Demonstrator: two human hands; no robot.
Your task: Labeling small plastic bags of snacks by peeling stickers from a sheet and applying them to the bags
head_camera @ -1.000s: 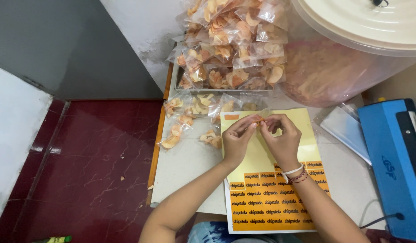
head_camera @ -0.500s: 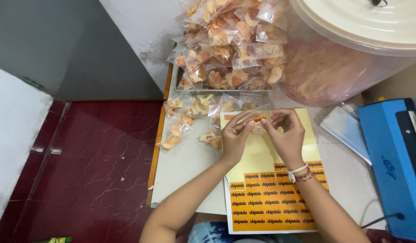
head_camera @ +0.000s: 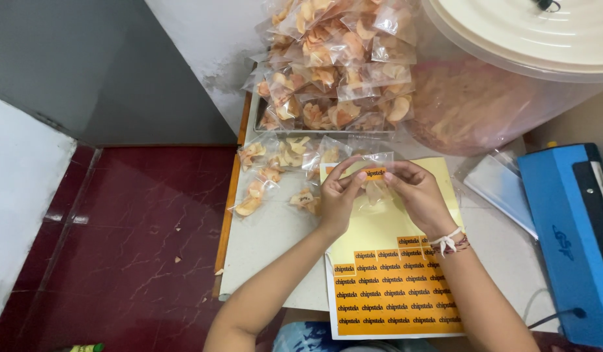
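The sticker point(head_camera: 374, 173) on the clear packet point(head_camera: 374, 182) is orange with dark print. The label sheet point(head_camera: 392, 287) has a pale yellow backing, its lower part covered by rows of orange labels in a grid. The piled bags point(head_camera: 334, 65) are transparent, showing pale orange and cream chips. The sealer point(head_camera: 565, 234) is bright blue with a black strip. The surface point(head_camera: 269, 241) is off-white, the floor point(head_camera: 119, 248) dark red with pale veining. The big tub's lid point(head_camera: 529, 29) is cream. A white and red band point(head_camera: 448, 241) circles the right wrist.

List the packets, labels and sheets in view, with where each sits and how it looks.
Small clear bag: held between both hands, orange rectangular label on it.
Sticker sheet: table, under the wrists; yellow backing, orange rectangles.
Sealed chip bags: piled at the back, clear, pale orange.
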